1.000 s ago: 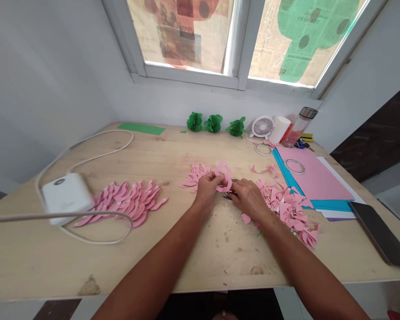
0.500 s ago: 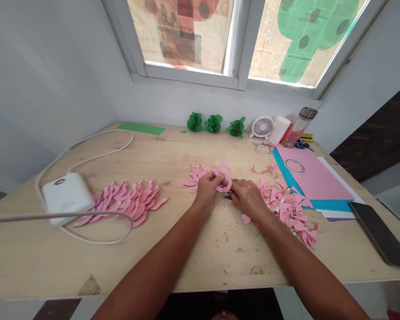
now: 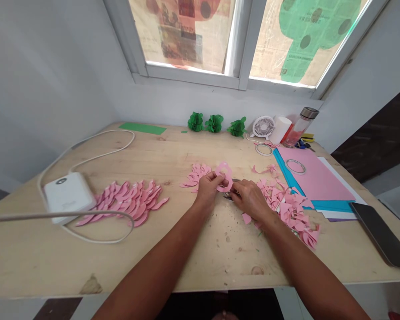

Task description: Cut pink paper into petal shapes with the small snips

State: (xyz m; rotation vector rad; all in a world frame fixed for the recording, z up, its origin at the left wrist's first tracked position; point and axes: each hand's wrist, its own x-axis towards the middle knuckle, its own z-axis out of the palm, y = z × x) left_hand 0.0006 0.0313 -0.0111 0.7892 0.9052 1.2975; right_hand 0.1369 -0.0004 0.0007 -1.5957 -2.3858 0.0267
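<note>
My left hand (image 3: 209,189) pinches a curved pink paper cutout (image 3: 225,184) with open loops, held up over the middle of the table. Just right of it, the closed fingers of my right hand (image 3: 248,194) are at the rim of a thin ring-shaped roll of tape (image 3: 227,196). The cutout and the fingers partly hide this roll. Behind my left hand lies a small pile of pink paper petals (image 3: 196,174). Pink paper scraps (image 3: 291,209) are heaped beside my right wrist.
A larger petal pile (image 3: 130,200) lies left, near a white power bank (image 3: 68,195) with a looping cable. Green paper ornaments (image 3: 214,123), a small fan (image 3: 263,127) and a glass bottle (image 3: 300,127) stand at the back. Paper sheets (image 3: 326,178) and a phone (image 3: 380,233) lie right.
My right fingers have shifted very slightly to the right, and a little more of the tape roll shows. My left hand keeps its hold on the pink cutout.
</note>
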